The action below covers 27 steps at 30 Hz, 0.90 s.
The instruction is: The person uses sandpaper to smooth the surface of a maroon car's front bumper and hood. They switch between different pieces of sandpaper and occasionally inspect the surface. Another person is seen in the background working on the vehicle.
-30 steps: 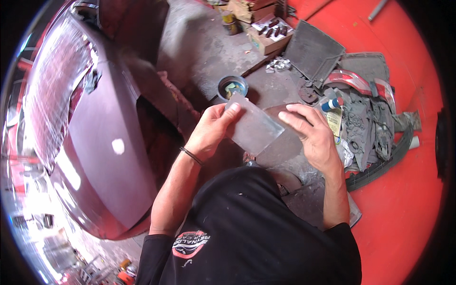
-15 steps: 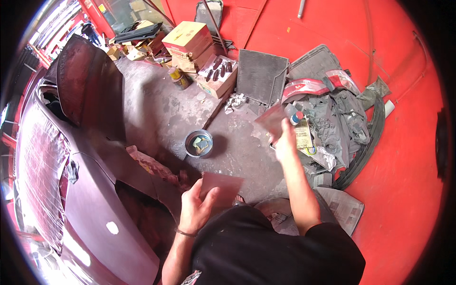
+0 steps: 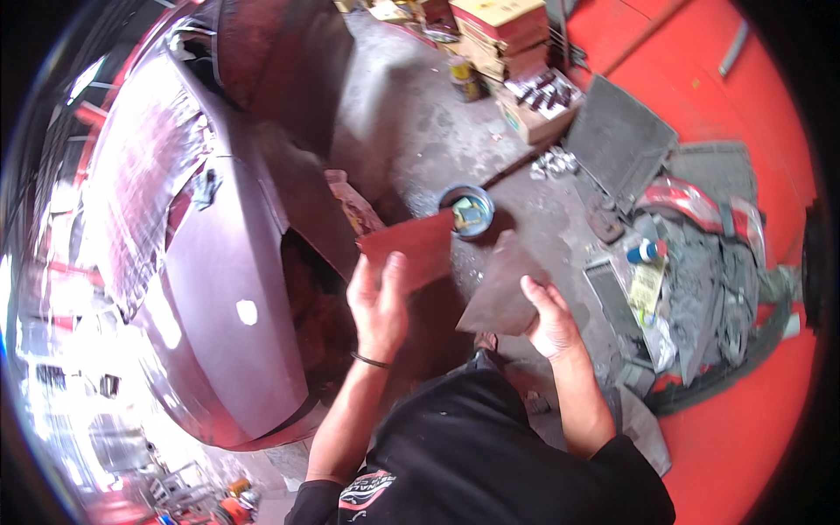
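My left hand (image 3: 381, 315) grips a flat reddish-brown sheet of sandpaper (image 3: 413, 248), thumb on top and fingers hidden beneath. The sheet is held up near the open flank of a dull purple car body (image 3: 223, 262). To the right, my right hand (image 3: 553, 325) pinches a second sheet of sandpaper (image 3: 500, 290), greyer brown and tilted, by its right edge. A small gap separates the two sheets. Just beyond them on the floor stands a round bucket (image 3: 488, 220) with pale and yellowish pieces in it.
Cardboard boxes (image 3: 499, 17) and a yellow-and-dark can (image 3: 464, 83) stand farther back. On the right, grey panels (image 3: 623, 136), a blue-capped bottle (image 3: 647, 252) and grey plastic parts (image 3: 700, 289) lie against a red wall (image 3: 735, 446). Plastic film (image 3: 157, 175) covers part of the car.
My view has swung left toward the car. My right hand has come back from beside the parts pile, bringing its sheet near the left one. My left hand has lifted its sheet.
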Each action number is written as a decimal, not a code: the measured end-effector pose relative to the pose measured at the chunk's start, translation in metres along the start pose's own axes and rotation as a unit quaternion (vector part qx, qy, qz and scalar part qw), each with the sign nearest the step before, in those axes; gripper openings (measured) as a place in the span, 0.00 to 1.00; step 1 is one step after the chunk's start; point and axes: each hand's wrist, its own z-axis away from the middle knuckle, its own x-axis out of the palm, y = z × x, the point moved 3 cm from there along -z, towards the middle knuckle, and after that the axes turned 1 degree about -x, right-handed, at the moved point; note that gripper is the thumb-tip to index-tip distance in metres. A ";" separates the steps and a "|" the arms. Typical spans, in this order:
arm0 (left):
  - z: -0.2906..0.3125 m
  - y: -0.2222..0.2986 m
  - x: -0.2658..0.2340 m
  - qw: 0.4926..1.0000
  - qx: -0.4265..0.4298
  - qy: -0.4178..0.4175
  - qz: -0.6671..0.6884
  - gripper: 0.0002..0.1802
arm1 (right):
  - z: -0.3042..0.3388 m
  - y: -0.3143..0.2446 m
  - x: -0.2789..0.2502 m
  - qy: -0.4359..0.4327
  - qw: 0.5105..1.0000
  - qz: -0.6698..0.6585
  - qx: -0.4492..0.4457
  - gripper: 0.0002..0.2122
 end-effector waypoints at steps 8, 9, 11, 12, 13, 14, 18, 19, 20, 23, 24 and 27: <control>0.045 0.033 -0.013 0.987 0.084 -0.032 -0.136 0.17 | -0.010 0.012 0.105 0.013 0.993 0.030 -0.118 0.21; 0.045 0.033 -0.022 0.986 0.089 -0.037 -0.137 0.17 | -0.006 0.019 0.118 0.001 0.993 0.024 -0.116 0.21; 0.052 0.041 -0.046 0.981 0.089 -0.033 -0.168 0.17 | 0.000 0.031 0.134 -0.026 0.990 0.040 -0.136 0.21; 0.055 0.046 -0.060 0.978 0.089 -0.030 -0.185 0.17 | -0.001 0.038 0.134 -0.042 0.990 0.047 -0.127 0.21; 0.057 0.053 -0.077 0.977 0.086 -0.012 -0.196 0.15 | -0.002 0.044 0.136 -0.061 0.990 0.056 -0.117 0.21; 0.061 0.051 -0.095 0.981 0.084 0.009 -0.173 0.15 | 0.001 0.048 0.134 -0.059 0.992 0.067 -0.089 0.22; 0.083 0.057 -0.146 0.981 0.086 0.016 -0.172 0.14 | 0.002 0.087 0.135 -0.124 0.979 0.137 -0.082 0.20; 0.089 0.062 -0.151 0.976 0.095 0.000 -0.198 0.15 | 0.008 0.097 0.143 -0.129 0.980 0.135 -0.071 0.20; 0.096 0.063 -0.155 0.975 0.118 -0.026 -0.187 0.17 | 0.016 0.108 0.158 -0.137 0.980 0.131 -0.063 0.19; 0.114 0.065 -0.174 0.969 0.125 -0.069 -0.202 0.22 | 0.035 0.152 0.188 -0.122 0.990 0.058 -0.032 0.21; 0.119 0.059 -0.185 0.966 0.103 -0.101 -0.215 0.23 | 0.039 0.168 0.192 -0.126 0.990 0.060 -0.020 0.21; 0.141 0.048 -0.215 0.958 0.002 -0.197 -0.211 0.28 | 0.054 0.207 0.195 -0.153 0.987 0.047 0.025 0.19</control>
